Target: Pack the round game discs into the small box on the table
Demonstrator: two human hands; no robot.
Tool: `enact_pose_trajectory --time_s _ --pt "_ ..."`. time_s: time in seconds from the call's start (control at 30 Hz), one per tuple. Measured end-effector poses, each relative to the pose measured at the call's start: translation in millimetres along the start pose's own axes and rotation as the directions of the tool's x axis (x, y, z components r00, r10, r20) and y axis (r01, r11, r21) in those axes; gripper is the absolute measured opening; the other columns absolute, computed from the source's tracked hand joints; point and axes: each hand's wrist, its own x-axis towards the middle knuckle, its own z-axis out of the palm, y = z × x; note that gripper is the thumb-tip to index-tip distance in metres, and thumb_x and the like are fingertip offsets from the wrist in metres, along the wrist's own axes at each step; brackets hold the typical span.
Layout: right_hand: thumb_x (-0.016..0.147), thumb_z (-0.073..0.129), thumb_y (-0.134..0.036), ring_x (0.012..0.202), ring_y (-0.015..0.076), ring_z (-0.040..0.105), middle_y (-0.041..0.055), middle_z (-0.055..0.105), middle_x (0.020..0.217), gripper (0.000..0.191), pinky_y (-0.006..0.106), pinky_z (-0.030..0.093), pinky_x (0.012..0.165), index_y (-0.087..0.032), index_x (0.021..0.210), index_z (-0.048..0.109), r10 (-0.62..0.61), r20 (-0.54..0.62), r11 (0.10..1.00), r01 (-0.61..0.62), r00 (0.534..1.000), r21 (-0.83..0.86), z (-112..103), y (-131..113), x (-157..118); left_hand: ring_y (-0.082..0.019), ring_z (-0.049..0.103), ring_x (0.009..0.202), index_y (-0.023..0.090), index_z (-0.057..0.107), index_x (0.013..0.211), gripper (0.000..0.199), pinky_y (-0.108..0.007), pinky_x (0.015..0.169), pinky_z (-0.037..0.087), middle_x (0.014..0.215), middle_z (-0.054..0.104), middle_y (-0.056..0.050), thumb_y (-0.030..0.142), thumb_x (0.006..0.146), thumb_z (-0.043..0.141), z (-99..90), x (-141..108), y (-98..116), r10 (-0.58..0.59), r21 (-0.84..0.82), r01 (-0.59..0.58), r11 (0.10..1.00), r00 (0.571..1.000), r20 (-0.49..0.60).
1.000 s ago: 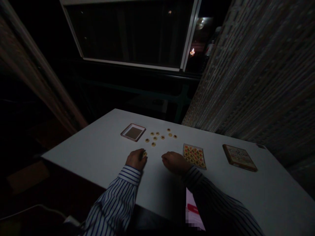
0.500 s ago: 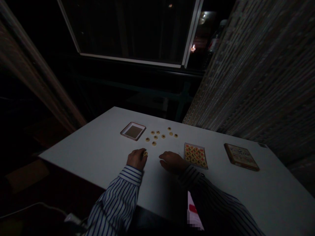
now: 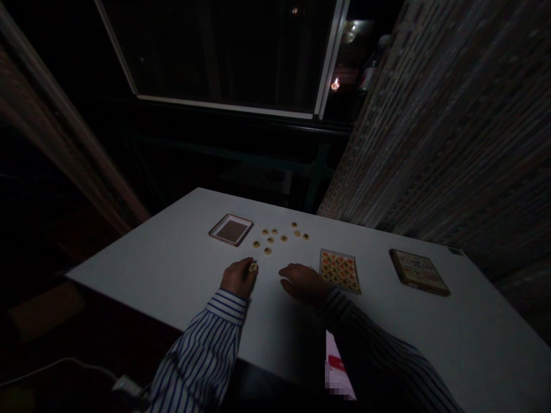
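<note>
Between the thumb and fingers of my left hand point(image 3: 236, 278) is a round Chinese chess piece point(image 3: 253, 267), its marked face turned up. My right hand point(image 3: 302, 281) is above the white table point(image 3: 172, 252), thumb and fingers apart with nothing between them. Several loose chess pieces point(image 3: 270, 241) with dark characters lie beyond my hands; one farther piece point(image 3: 297, 233) shows no clear marking. Just right of my right hand, a shallow tray point(image 3: 360, 291) holds rows of pieces with red and dark characters.
An open box part point(image 3: 214, 234) with a brown inner panel lies at the table's far left. Toward the right lies a flat box with a printed top point(image 3: 419, 272). Bead-like curtains point(image 3: 439, 143) hang behind the right side, and a dark window point(image 3: 232, 57) is behind the table.
The chess piece in my left hand now shows its face more plainly. My right thumb and fingers have parted slightly. The whole view has shifted a little.
</note>
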Motion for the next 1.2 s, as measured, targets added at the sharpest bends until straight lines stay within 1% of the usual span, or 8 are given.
enact_pose_trajectory --time_s 0.13,0.27,0.5,0.7,0.9,1.03,1.2 --pt "0.085 0.041 -0.028 0.101 0.0193 0.055 0.0100 0.061 0.108 0.034 0.031 0.039 0.088 -0.017 0.112 0.057 0.000 -0.025 1.000 0.000 1.000 0.016 -3 5 -3 -0.021 0.062 0.090 0.019 0.061 0.104 0.036 -0.033 0.083 0.048 0.096 0.068 -0.008 0.039 0.075 0.050 0.9 0 2 -0.011 -0.043 0.010 0.999 1.000 -0.005" --pt "0.086 0.040 -0.029 0.100 0.0188 0.055 0.0089 0.061 0.108 0.034 0.030 0.039 0.086 -0.017 0.113 0.057 0.026 -0.052 0.999 -0.024 0.998 0.041 -12 11 -7 -0.020 0.062 0.089 0.018 0.060 0.104 0.037 -0.032 0.083 0.048 0.097 0.068 -0.008 0.040 0.075 0.050 0.1 -1 5 -0.021 -0.098 0.017 0.995 0.999 -0.041" --pt "0.086 0.039 -0.028 0.100 0.0178 0.056 0.0090 0.062 0.108 0.035 0.028 0.038 0.088 -0.016 0.113 0.058 0.086 -0.116 0.991 -0.074 0.990 0.108 -29 22 -16 -0.021 0.061 0.091 0.017 0.060 0.103 0.038 -0.034 0.084 0.047 0.098 0.067 -0.008 0.039 0.073 0.054 -4.2 0 13 0.015 -0.106 -0.020 0.994 0.998 -0.056" --pt "0.087 0.038 -0.027 0.100 0.0178 0.056 0.0097 0.063 0.108 0.036 0.028 0.039 0.089 -0.013 0.112 0.059 0.112 -0.197 0.984 -0.081 0.974 0.159 -41 30 -27 -0.022 0.061 0.090 0.017 0.061 0.101 0.037 -0.035 0.083 0.048 0.095 0.067 -0.008 0.039 0.071 0.057 -2.2 4 20 0.058 -0.120 -0.061 0.991 0.998 -0.034" --pt "0.086 0.041 -0.028 0.096 0.0189 0.058 0.0097 0.065 0.106 0.034 0.030 0.042 0.086 -0.014 0.110 0.061 0.145 -0.268 0.977 -0.095 0.952 0.192 -41 37 -37 -0.022 0.061 0.086 0.017 0.060 0.099 0.036 -0.037 0.080 0.049 0.090 0.066 -0.007 0.038 0.070 0.059 3.2 4 33 0.113 -0.159 -0.126 0.979 0.989 -0.092" --pt "0.084 0.043 -0.027 0.095 0.0194 0.060 0.0091 0.066 0.104 0.032 0.032 0.044 0.085 -0.014 0.108 0.062 0.161 -0.309 0.969 -0.092 0.937 0.228 -38 42 -42 -0.022 0.061 0.084 0.017 0.060 0.097 0.032 -0.037 0.078 0.050 0.087 0.066 -0.007 0.036 0.070 0.060 7.3 5 41 0.177 -0.162 -0.193 0.968 0.978 -0.109" --pt "0.084 0.044 -0.025 0.089 0.0184 0.061 0.0077 0.067 0.098 0.029 0.031 0.046 0.080 -0.016 0.103 0.063 0.213 -0.349 0.951 -0.113 0.912 0.287 -35 49 -51 -0.021 0.062 0.082 0.016 0.060 0.095 0.029 -0.036 0.075 0.051 0.087 0.066 -0.008 0.032 0.071 0.060 11.5 5 53 0.251 -0.137 -0.266 0.954 0.961 -0.116"
